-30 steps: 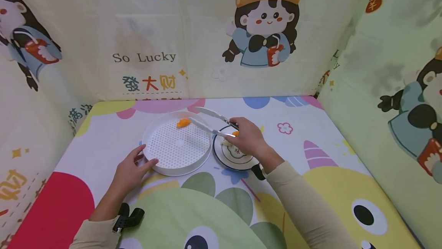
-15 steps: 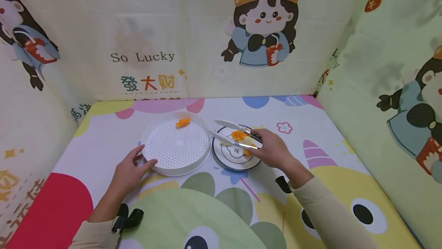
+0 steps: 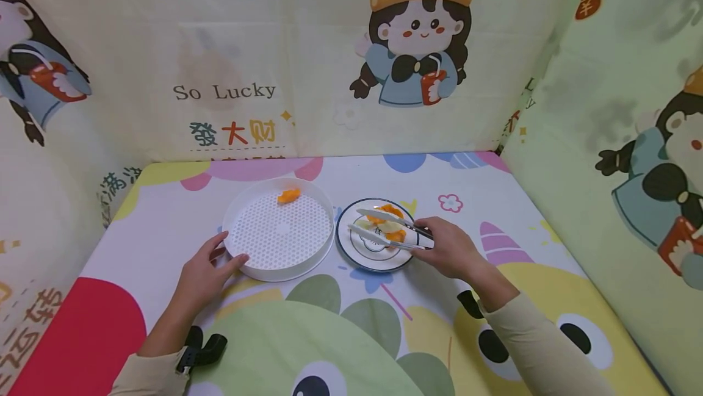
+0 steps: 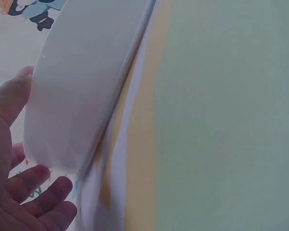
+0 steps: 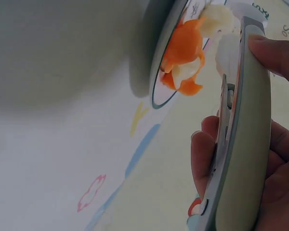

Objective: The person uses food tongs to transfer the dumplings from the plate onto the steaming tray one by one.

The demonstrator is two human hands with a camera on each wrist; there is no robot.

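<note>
In the head view my left hand [image 3: 204,274] touches the near left side of a white round tray [image 3: 285,269] with a perforated base. Thumb and forefinger lie spread along its rim; the left wrist view shows the other fingers loosely bent, off the wall. An orange piece [image 3: 288,196] lies inside near the far rim. My right hand [image 3: 447,248] grips metal tongs [image 3: 396,218] with pale handles. Their tips stand apart above a dark-rimmed white plate [image 3: 359,260], nothing visible between them. Orange peel-like pieces [image 5: 185,43] and pale pieces [image 5: 216,19] lie on the plate.
A printed cloth [image 3: 307,335] with cartoon figures covers the table. Printed fabric walls [image 3: 313,48] stand behind and at both sides. The tray and plate sit close together, tray left, plate right. A black strap [image 3: 200,350] is on my left wrist.
My right hand has moved right and toward me, carrying the tongs from over the tray to over the plate. The orange piece in the tray and my left hand keep their places.
</note>
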